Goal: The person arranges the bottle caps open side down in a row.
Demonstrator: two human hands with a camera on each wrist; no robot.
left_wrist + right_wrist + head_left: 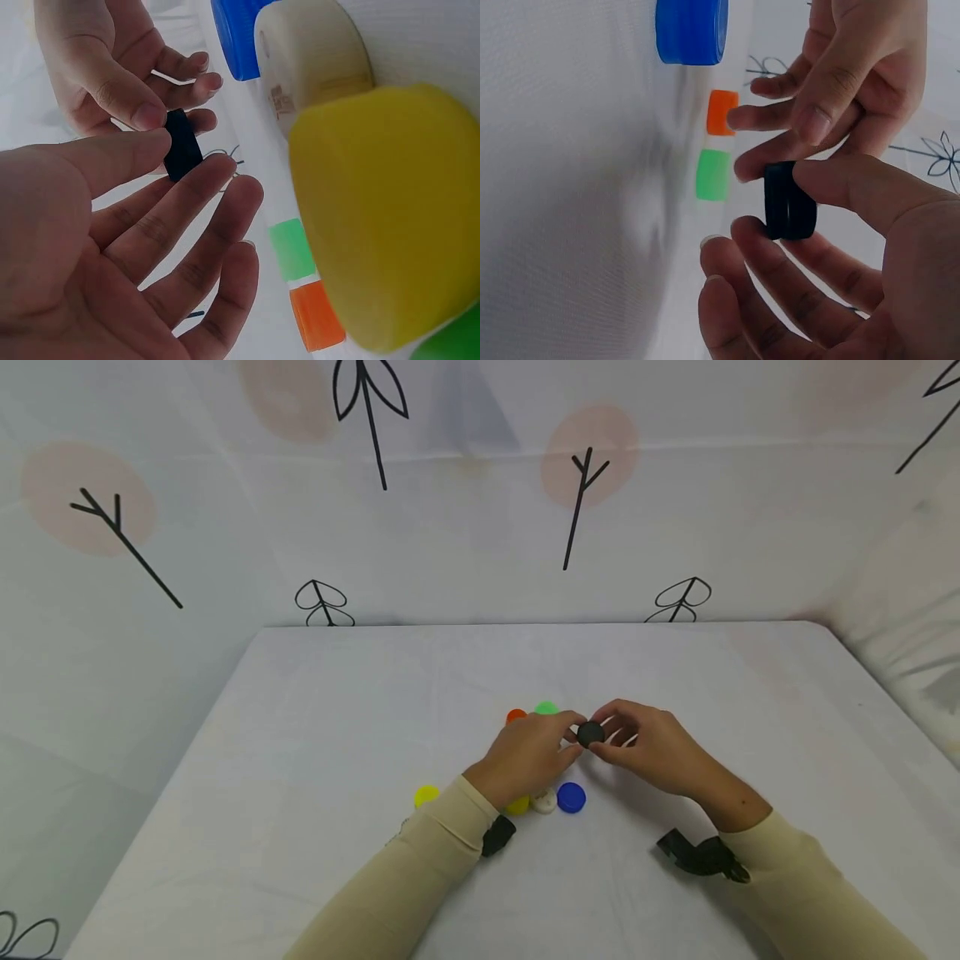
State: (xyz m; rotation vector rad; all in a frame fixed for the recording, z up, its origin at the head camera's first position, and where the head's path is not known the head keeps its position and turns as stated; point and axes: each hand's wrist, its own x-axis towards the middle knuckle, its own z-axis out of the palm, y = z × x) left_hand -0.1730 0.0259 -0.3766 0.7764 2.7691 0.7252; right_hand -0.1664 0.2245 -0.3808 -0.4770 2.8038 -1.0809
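Observation:
A round black cap is held above the table between the two hands. My right hand pinches it by the edge, with the thumb pressed on one side in the right wrist view, where the cap appears edge-on. From the other side my left hand reaches in, thumb and index finger parted around the cap's near edge. A small gap shows between the left thumb and the cap in the right wrist view. Under the left hand lie an orange cap and a light green cap.
A blue cap, a white cap and a yellow cap sit in a row by the left wrist. Another yellow cap is farther left, and a green one shows partly. Patterned cloth hangs behind the white table.

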